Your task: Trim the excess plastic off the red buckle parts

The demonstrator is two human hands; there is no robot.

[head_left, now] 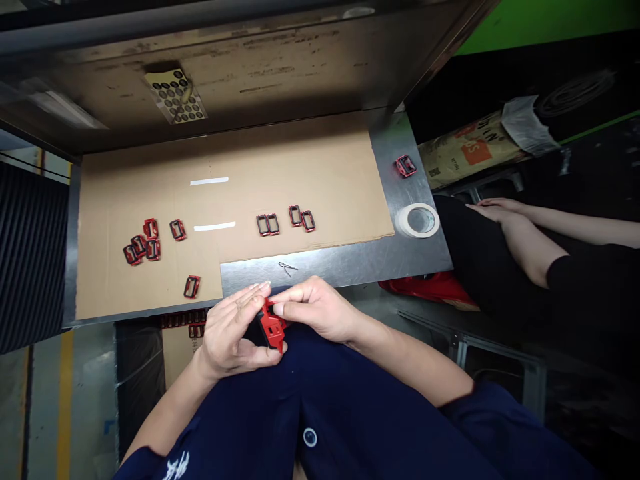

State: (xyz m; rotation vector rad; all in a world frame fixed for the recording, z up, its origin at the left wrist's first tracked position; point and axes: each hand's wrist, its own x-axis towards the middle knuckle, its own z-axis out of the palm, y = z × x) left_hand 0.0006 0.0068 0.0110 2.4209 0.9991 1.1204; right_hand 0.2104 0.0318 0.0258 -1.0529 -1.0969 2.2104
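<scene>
My left hand (231, 333) and my right hand (315, 310) meet over my lap, just below the table's front edge. Together they pinch a red plastic part (274, 328) with a black piece against it. Left fingers curl round its left side; right thumb and fingers press its top. On the cardboard sheet (150, 180) lie several red and black frames: a cluster (143, 245) at the left, a single one (191, 286) near the front, and two pairs (285, 221) in the middle.
A roll of white tape (418, 221) and one more red frame (406, 166) lie on the metal table at the right. A small metal clip (287, 268) lies near the front edge. Another person's arms (525, 230) rest at the right. A box of frames (183, 320) sits under the table.
</scene>
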